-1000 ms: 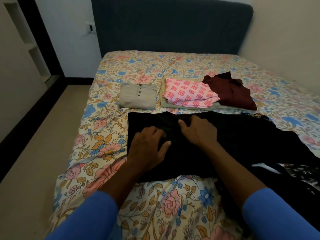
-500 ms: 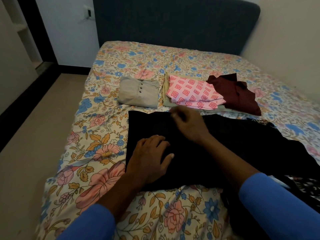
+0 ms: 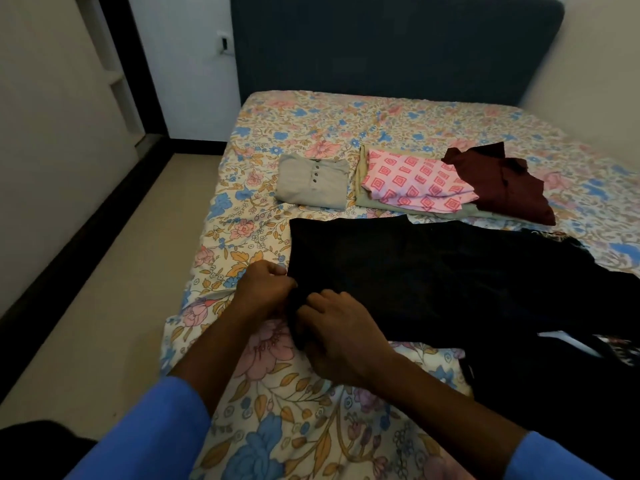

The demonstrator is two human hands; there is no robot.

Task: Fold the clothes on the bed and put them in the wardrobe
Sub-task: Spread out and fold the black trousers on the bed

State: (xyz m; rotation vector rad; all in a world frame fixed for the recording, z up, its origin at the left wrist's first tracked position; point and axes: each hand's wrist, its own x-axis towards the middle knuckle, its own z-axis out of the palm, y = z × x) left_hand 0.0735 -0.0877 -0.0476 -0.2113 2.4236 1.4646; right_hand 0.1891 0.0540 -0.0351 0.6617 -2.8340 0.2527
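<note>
A black garment (image 3: 426, 275) lies spread across the floral bed (image 3: 311, 126). My left hand (image 3: 265, 289) and my right hand (image 3: 341, 332) both pinch its near left corner, where the cloth is bunched between my fingers. Behind it lie a folded grey buttoned top (image 3: 313, 183), a folded pink patterned cloth (image 3: 415, 181) on a pale green one, and a dark red garment (image 3: 502, 185). More dark clothing (image 3: 561, 382) is heaped at the right.
A dark blue headboard (image 3: 391, 46) stands against the far wall. A beige floor (image 3: 114, 289) runs along the bed's left side beside a dark strip and a white wall with shelves. A wall socket (image 3: 224, 45) sits left of the headboard.
Both hands left the flat middle of the black garment and came to its near left corner, where they now grip the cloth. The camera shifted right and down.
</note>
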